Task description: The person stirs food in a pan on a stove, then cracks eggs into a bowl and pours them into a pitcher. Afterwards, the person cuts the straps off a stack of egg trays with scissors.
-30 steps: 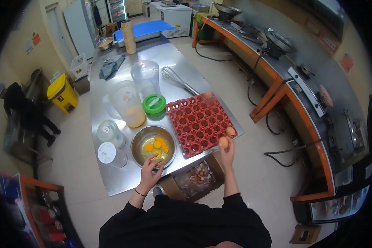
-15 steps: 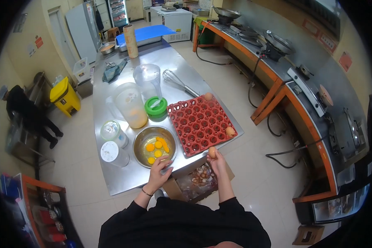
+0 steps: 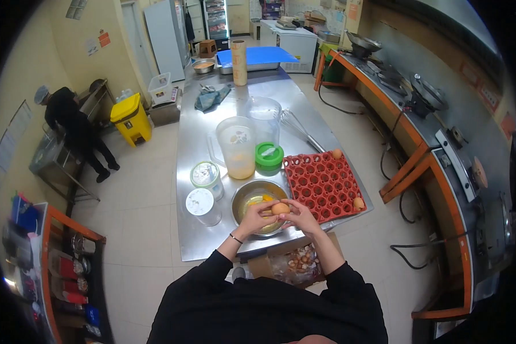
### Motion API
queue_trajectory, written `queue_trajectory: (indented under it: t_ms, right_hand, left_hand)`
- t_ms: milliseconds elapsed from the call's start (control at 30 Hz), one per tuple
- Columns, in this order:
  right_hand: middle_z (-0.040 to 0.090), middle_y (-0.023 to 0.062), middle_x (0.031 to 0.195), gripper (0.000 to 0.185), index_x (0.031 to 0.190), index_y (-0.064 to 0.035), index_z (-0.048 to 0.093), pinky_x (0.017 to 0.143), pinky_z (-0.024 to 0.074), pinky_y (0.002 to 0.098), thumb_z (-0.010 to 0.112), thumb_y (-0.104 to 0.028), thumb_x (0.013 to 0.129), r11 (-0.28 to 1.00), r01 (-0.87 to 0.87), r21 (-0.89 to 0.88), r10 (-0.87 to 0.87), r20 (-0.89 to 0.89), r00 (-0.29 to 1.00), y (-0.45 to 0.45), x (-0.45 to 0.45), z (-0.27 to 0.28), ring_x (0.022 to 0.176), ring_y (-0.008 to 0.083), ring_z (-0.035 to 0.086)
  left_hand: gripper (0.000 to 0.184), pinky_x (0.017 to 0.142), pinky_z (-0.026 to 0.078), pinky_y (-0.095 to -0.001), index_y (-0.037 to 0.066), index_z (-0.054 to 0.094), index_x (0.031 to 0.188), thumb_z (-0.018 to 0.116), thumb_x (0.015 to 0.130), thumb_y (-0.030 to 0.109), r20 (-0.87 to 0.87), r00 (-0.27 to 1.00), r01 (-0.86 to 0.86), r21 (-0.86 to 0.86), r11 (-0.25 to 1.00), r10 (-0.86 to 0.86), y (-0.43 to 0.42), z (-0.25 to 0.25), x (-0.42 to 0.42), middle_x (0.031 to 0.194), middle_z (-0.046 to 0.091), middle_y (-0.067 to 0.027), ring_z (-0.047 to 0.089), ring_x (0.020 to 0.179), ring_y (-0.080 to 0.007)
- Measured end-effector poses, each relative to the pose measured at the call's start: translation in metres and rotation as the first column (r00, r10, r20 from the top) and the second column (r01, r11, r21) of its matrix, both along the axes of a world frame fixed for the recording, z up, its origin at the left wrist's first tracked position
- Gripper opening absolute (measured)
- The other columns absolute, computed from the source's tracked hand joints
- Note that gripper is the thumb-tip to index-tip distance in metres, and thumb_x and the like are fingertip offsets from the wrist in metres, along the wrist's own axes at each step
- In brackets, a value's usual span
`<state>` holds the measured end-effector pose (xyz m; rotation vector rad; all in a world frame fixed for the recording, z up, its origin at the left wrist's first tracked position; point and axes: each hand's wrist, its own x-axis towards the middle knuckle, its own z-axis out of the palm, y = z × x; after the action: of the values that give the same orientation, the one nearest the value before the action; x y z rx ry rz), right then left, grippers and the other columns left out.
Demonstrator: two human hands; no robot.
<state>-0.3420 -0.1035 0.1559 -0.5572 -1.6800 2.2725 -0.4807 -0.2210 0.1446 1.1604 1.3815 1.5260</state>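
A brown egg (image 3: 280,208) is held over the metal bowl (image 3: 235,198) between the fingers of both hands. My left hand (image 3: 254,218) grips its left side, and my right hand (image 3: 300,217) closes on its right. Yellow yolks (image 3: 263,199) and clear egg white lie in the bowl, partly hidden by my hands. Right of the bowl sits a red egg tray (image 3: 324,186), with one egg (image 3: 337,153) at its far corner and another egg (image 3: 358,203) at its near right edge. Below the table edge, a cardboard box (image 3: 262,267) holds eggshells (image 3: 301,259).
Behind the bowl stand a plastic pitcher (image 3: 237,143), a second clear pitcher (image 3: 264,117) and a green-lidded container (image 3: 269,156). Two lidded tubs (image 3: 206,179) (image 3: 201,205) flank it on the left. A whisk (image 3: 302,132) lies beyond the tray. Another person (image 3: 74,123) works at the left wall.
My right hand has carried the egg leftward from beside the tray to above the bowl. My left hand has met it there. The camera view has turned left.
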Motion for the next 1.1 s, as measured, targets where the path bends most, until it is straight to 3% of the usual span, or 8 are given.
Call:
queue_trajectory:
  t_ms: [167, 267, 467, 600, 833, 933, 1067, 1100]
  right_hand:
    - [0.058, 0.0125, 0.098, 0.047, 0.114, 0.0012, 0.048, 0.07, 0.0498, 0.0256, 0.065, -0.002, 0.07, 0.916, 0.029, 0.399, -0.01, -0.051, 0.999, 0.007, -0.03, -0.022, 0.083, 0.0151, 0.059]
    - [0.057, 0.0117, 0.096, 0.047, 0.112, -0.0026, 0.051, 0.075, 0.0469, 0.0281, 0.063, -0.003, 0.067, 0.556, 0.025, 0.831, -0.051, 0.004, 0.999, 0.01, -0.034, -0.007, 0.087, 0.0206, 0.058]
    - [0.053, 0.0117, 0.092, 0.047, 0.108, -0.0072, 0.053, 0.073, 0.0455, 0.0359, 0.064, -0.01, 0.063, 0.137, 0.052, 0.989, -0.085, -0.041, 0.996, 0.009, -0.034, -0.006, 0.087, 0.0294, 0.054]
    - [0.055, 0.0131, 0.095, 0.044, 0.107, -0.0059, 0.052, 0.074, 0.0452, 0.0358, 0.065, -0.013, 0.065, 0.424, 0.144, 0.894, -0.259, -0.032, 0.965, 0.0, 0.014, 0.009, 0.087, 0.0293, 0.055]
    - [0.059, 0.0145, 0.099, 0.046, 0.112, -0.0006, 0.05, 0.076, 0.0455, 0.0303, 0.064, -0.015, 0.07, 0.725, -0.008, 0.689, -0.359, 0.388, 0.849, -0.006, 0.146, -0.057, 0.089, 0.0239, 0.058]
    - [0.061, 0.0145, 0.094, 0.042, 0.11, -0.0007, 0.053, 0.073, 0.0459, 0.0291, 0.063, -0.016, 0.072, 0.515, -0.036, 0.856, -0.441, 0.301, 0.846, -0.009, 0.161, -0.069, 0.084, 0.0211, 0.059]
    - [0.061, 0.0169, 0.083, 0.024, 0.09, 0.0021, 0.059, 0.07, 0.046, 0.0338, 0.061, -0.016, 0.074, 0.691, 0.112, 0.714, -0.477, 0.334, 0.813, 0.029, 0.137, -0.057, 0.079, 0.0268, 0.06]
    - [0.061, 0.0167, 0.08, 0.022, 0.086, 0.0018, 0.06, 0.068, 0.0459, 0.0341, 0.061, -0.016, 0.074, 0.572, 0.206, 0.794, -0.556, 0.191, 0.809, 0.05, 0.12, -0.05, 0.076, 0.027, 0.06]
  left_hand:
    - [0.043, 0.083, 0.048, -0.0284, 0.0, 0.053, 0.111, 0.066, 0.07, 0.008, -0.215, 0.968, -0.124, 0.039, 0.992, 0.129, -0.001, -0.005, -0.016, 0.106, 0.057, -0.012, 0.058, 0.094, -0.0178]
    - [0.042, 0.083, 0.047, -0.0292, 0.001, 0.056, 0.107, 0.065, 0.066, 0.006, -0.449, 0.873, -0.15, 0.125, 0.981, 0.19, -0.001, -0.013, -0.029, 0.107, 0.057, -0.0137, 0.058, 0.095, -0.0202]
    - [0.041, 0.084, 0.045, -0.0325, 0.001, 0.056, 0.106, 0.064, 0.066, 0.008, -0.648, 0.711, -0.196, 0.191, 0.962, 0.274, -0.002, -0.013, -0.032, 0.106, 0.057, -0.0142, 0.056, 0.096, -0.0275]
    - [0.042, 0.08, 0.045, -0.0332, 0.002, 0.054, 0.106, 0.067, 0.067, 0.012, -0.606, 0.745, -0.175, 0.226, 0.958, 0.279, 0.003, -0.001, 0.01, 0.1, 0.058, -0.0129, 0.056, 0.092, -0.028]
    - [0.052, 0.083, 0.041, -0.0385, 0.007, 0.049, 0.114, 0.067, 0.066, 0.016, -0.711, 0.702, 0.078, 0.11, 0.991, 0.023, 0.02, -0.058, 0.103, 0.114, 0.047, -0.0173, 0.048, 0.102, -0.0324]
    - [0.058, 0.084, 0.038, -0.041, 0.011, 0.045, 0.119, 0.066, 0.065, 0.016, -0.776, 0.63, 0.073, 0.082, 0.994, 0.018, 0.02, -0.062, 0.112, 0.119, 0.042, -0.0183, 0.044, 0.105, -0.0348]
    - [0.051, 0.087, 0.037, -0.0407, 0.011, 0.049, 0.115, 0.066, 0.067, 0.015, -0.739, 0.663, -0.016, 0.148, 0.989, 0.121, 0.013, -0.044, 0.086, 0.118, 0.042, -0.0182, 0.043, 0.106, -0.0352]
    - [0.049, 0.087, 0.037, -0.0405, 0.011, 0.05, 0.113, 0.065, 0.067, 0.015, -0.727, 0.669, -0.054, 0.165, 0.985, 0.158, 0.009, -0.038, 0.078, 0.117, 0.043, -0.0182, 0.044, 0.106, -0.0348]
